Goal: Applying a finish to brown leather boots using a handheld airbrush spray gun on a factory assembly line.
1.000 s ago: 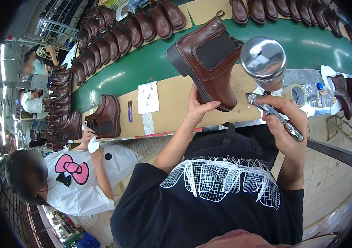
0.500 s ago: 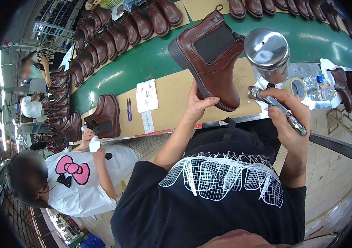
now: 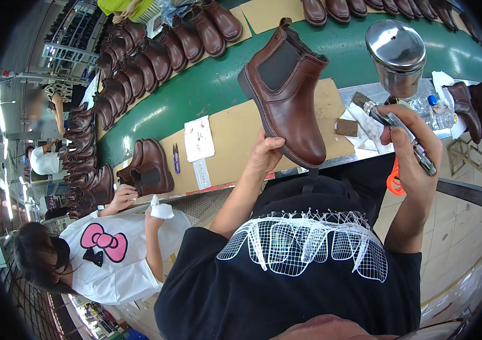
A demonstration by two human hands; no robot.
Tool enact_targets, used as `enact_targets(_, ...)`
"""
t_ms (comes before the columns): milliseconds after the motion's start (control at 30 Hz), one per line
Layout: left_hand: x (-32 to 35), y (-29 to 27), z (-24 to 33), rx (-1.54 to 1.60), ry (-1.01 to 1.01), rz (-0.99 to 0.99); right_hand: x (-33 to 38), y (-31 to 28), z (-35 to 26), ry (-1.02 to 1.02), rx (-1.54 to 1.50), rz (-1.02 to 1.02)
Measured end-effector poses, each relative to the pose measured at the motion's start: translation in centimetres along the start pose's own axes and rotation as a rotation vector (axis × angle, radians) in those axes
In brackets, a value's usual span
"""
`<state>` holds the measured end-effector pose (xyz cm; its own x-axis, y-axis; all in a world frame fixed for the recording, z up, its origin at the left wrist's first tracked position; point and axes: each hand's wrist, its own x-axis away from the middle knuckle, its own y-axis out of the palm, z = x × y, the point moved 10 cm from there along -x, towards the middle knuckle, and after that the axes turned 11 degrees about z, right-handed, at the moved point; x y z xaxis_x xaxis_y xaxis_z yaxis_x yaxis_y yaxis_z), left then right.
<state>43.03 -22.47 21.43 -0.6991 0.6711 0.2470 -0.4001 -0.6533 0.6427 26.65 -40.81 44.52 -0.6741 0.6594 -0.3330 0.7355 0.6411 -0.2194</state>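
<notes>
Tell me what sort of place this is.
Probably a footwear workshop or factory: rows of brown leather boots line a long green worktop, and the right hand holds what looks like a silver metal spray gun.

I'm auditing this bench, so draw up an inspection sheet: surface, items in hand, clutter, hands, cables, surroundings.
Surface: green tabletop, brown sheeting along its near side.
Items in hand: brown boot; spray gun with metal cup.
Clutter: stained white sheet, purple-handled snips, blue-capped bottle.
Hands: left hand holds the brown boot near its toe; right hand grips the spray gun.
Cables: no electrical cable seen; orange coil, perhaps a hose, beside the right wrist.
Surroundings: boot rows beyond; co-worker at left with a white cloth.
</notes>
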Motion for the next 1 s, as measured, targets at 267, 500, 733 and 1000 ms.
enact_targets(267,0.0,1.0,-0.6,0.212,-0.106,-0.06,-0.2,1.1,-1.9,-0.087,-0.004,-0.042)
enact_targets(500,0.1,0.9,-0.7,0.195,-0.096,-0.055,0.1,0.5,-1.6,-0.109,0.051,-0.015)
enact_targets(733,0.1,1.7,-1.0,0.297,-0.16,-0.093,0.2,0.5,-3.0,-0.272,0.07,-0.004)
enact_targets(1000,0.0,2.0,-1.0,0.217,-0.129,-0.123,0.4,0.3,-0.6,-0.048,-0.012,-0.011)
